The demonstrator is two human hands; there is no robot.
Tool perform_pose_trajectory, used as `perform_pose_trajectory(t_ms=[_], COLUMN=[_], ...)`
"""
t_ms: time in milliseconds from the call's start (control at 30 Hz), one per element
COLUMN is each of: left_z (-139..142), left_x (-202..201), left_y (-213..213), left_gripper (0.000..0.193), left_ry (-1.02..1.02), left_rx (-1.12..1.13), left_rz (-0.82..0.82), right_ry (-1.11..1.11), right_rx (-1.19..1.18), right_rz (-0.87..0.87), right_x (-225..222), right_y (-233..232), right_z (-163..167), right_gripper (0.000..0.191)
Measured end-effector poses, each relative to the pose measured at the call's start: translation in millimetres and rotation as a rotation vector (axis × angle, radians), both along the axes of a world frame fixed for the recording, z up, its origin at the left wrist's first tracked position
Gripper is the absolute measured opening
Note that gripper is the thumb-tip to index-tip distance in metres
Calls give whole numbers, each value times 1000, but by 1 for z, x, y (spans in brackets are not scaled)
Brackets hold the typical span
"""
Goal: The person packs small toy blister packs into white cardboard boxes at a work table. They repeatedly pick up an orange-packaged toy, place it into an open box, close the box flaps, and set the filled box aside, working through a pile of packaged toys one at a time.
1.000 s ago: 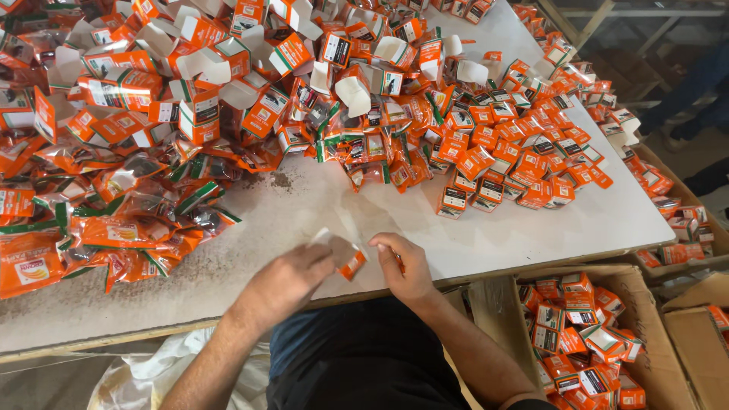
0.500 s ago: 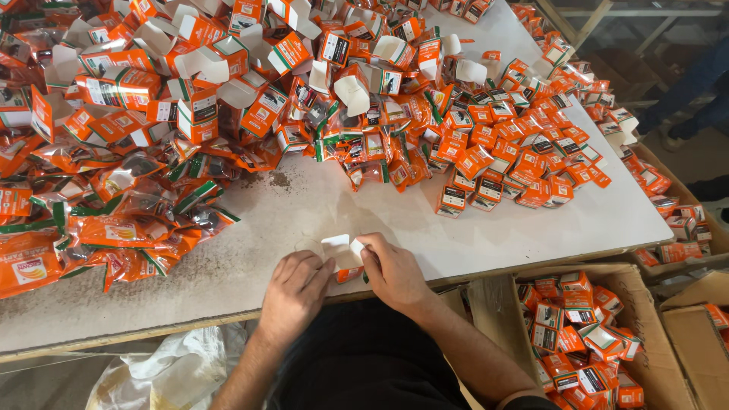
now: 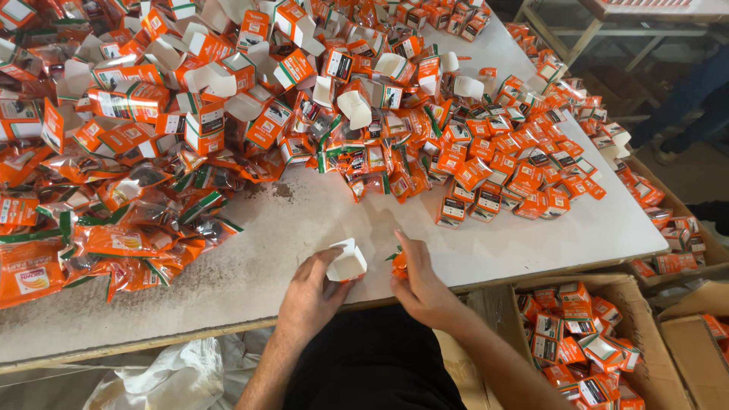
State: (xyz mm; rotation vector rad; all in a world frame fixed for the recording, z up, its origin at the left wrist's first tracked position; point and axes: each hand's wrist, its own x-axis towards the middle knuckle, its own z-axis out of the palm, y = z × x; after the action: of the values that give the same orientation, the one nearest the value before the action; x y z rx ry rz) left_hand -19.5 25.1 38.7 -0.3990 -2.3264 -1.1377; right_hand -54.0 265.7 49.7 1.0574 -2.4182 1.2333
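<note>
My left hand [image 3: 313, 292] grips a small open orange-and-white carton [image 3: 348, 262] near the front edge of the white table [image 3: 250, 250]. My right hand [image 3: 420, 285] is beside it, fingers closed around a small orange sachet [image 3: 399, 263]. The two hands are a little apart, with the carton's open white flaps facing up between them.
Piles of open orange cartons [image 3: 205, 83] and orange foil sachets [image 3: 114, 228] cover the left and back of the table. Closed small boxes [image 3: 501, 167] are heaped at the right. A cardboard box [image 3: 645, 304] holding filled cartons stands on the floor at right. A white sack [image 3: 167, 380] lies below.
My hands were pressed together over the carton half a second ago. They have parted, the left one keeping the carton with its flaps open, the right one holding the sachet.
</note>
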Motion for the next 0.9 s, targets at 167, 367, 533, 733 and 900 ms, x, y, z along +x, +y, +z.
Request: perform_pose_trajectory(t_ms=[167, 367, 533, 733, 900], left_z=[5, 6, 5, 7, 7], left_x=[4, 5, 6, 12, 14], left_y=[1, 1, 1, 5, 8], left_gripper=[60, 70, 74, 58, 55], left_ry=[-99, -221, -33, 66, -27], left_rx=[-18, -11, 4, -142, -168], left_rz=[-17, -40, -55, -32, 19], right_ry=[218, 695, 601, 301, 672], right_rx=[90, -154, 69, 170, 206], right_rz=[-24, 30, 81, -65, -105], right_x=[2, 0, -2, -8, -8], right_y=[9, -43, -51, -43, -46], right_z=[13, 22, 21, 13, 9], right_gripper=[39, 43, 39, 30, 21])
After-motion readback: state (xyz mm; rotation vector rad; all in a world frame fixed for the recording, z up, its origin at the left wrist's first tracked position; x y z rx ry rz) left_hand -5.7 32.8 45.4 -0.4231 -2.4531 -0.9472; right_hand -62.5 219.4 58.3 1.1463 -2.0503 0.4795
